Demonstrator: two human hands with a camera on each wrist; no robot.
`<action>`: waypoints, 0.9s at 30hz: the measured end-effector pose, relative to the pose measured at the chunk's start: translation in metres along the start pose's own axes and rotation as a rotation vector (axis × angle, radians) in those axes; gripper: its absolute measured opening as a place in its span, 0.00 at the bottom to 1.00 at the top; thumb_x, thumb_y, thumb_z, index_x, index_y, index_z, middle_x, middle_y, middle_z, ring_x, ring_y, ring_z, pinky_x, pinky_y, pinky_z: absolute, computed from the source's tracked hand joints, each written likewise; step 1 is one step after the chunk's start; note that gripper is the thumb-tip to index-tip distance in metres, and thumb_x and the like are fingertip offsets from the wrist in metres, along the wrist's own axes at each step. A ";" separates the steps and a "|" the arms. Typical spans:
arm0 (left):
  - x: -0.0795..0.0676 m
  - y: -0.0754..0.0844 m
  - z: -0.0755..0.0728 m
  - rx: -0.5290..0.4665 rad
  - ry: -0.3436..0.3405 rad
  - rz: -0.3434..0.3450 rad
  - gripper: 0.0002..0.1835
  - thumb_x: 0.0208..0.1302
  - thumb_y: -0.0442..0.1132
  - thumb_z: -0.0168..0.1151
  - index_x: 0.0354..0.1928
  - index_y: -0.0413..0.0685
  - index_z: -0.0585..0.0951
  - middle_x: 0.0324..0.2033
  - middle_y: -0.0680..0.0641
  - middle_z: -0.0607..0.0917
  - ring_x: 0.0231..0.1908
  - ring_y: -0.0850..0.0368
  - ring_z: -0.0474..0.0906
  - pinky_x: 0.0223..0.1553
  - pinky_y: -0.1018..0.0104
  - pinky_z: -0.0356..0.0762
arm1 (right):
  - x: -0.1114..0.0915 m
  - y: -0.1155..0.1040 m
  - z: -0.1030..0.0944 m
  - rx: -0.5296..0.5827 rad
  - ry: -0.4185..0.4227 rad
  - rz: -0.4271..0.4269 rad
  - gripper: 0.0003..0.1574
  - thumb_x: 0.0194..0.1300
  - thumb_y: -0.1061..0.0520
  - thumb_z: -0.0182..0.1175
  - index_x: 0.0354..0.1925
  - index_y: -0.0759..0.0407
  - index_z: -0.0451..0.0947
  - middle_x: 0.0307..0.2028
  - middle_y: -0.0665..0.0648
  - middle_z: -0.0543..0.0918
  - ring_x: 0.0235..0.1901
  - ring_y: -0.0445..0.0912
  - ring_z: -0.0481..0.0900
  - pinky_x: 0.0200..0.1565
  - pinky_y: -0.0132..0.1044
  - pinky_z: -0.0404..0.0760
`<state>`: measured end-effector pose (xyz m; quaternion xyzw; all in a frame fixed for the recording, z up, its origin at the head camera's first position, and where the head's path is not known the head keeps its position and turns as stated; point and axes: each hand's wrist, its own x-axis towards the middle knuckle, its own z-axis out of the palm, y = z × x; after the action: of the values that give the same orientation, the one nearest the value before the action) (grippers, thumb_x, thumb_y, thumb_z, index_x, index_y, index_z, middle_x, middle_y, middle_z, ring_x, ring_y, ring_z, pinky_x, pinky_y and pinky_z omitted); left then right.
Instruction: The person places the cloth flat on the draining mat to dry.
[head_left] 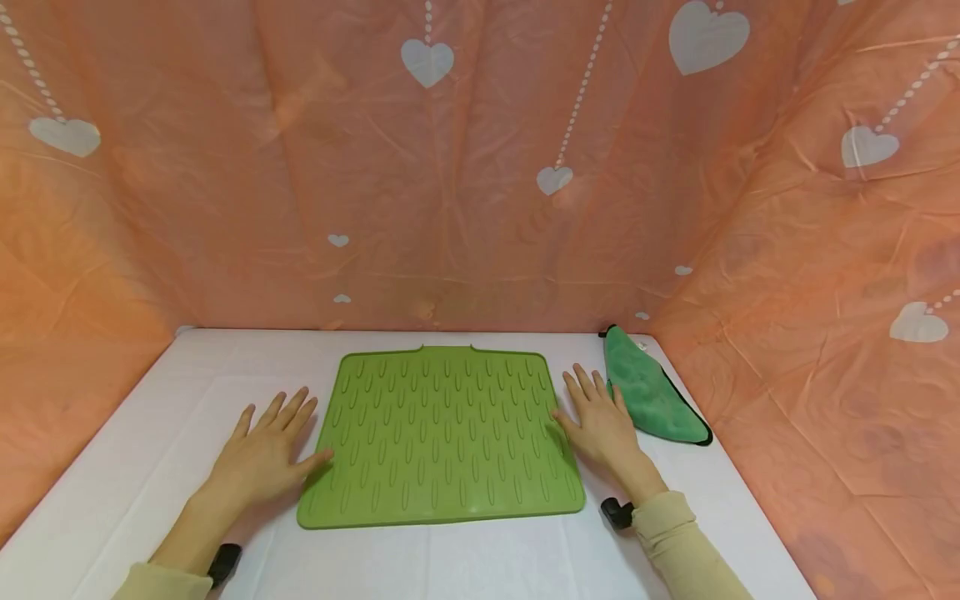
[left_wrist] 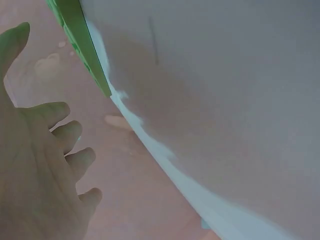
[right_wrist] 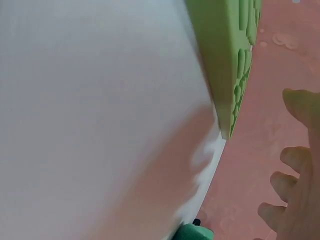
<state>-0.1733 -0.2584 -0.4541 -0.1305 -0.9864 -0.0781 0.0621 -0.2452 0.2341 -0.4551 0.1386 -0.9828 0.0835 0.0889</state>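
A green mat with raised oval ridges (head_left: pixel 446 442) lies flat on the white table, a small tab at its far edge. My left hand (head_left: pixel 262 458) hovers at the mat's left side with fingers spread, its thumb overlapping the mat's edge in the head view. On the other side, my right hand (head_left: pixel 600 425) is held with spread fingers, its thumb over the mat's right edge. Neither hand holds anything. In the left wrist view the left hand (left_wrist: pixel 40 160) shows straight fingers, above a shadow on the table. The right wrist view shows the right hand (right_wrist: pixel 300 170) likewise raised.
A folded green cloth with black edging (head_left: pixel 652 392) lies at the table's back right, just beyond the right hand. Orange curtains with white hearts (head_left: pixel 480 250) enclose the back and sides of the white table (head_left: pixel 360 567). Each wrist wears a small black device (head_left: pixel 617 512).
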 end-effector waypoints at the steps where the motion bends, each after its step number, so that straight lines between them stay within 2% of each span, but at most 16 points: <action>1: -0.001 0.001 0.000 0.002 0.004 0.004 0.50 0.68 0.69 0.60 0.77 0.36 0.65 0.77 0.34 0.62 0.75 0.28 0.57 0.71 0.23 0.48 | 0.000 0.001 -0.001 -0.003 -0.001 0.003 0.47 0.77 0.38 0.57 0.80 0.60 0.58 0.80 0.64 0.56 0.78 0.67 0.53 0.75 0.70 0.50; 18: -0.019 0.017 0.001 0.057 0.047 0.103 0.48 0.66 0.68 0.62 0.75 0.38 0.70 0.76 0.38 0.67 0.74 0.32 0.62 0.72 0.28 0.54 | 0.008 0.032 -0.007 -0.060 -0.052 0.041 0.46 0.77 0.39 0.57 0.80 0.61 0.59 0.80 0.66 0.56 0.79 0.69 0.47 0.74 0.73 0.43; 27: -0.030 0.024 0.008 0.055 0.063 0.157 0.49 0.62 0.70 0.65 0.73 0.41 0.73 0.74 0.40 0.70 0.73 0.33 0.65 0.71 0.30 0.56 | 0.013 0.050 -0.010 -0.068 -0.073 0.044 0.45 0.77 0.41 0.57 0.79 0.62 0.60 0.80 0.67 0.56 0.79 0.70 0.47 0.74 0.74 0.43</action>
<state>-0.1389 -0.2418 -0.4625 -0.2031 -0.9725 -0.0500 0.1028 -0.2709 0.2803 -0.4496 0.1168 -0.9905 0.0468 0.0560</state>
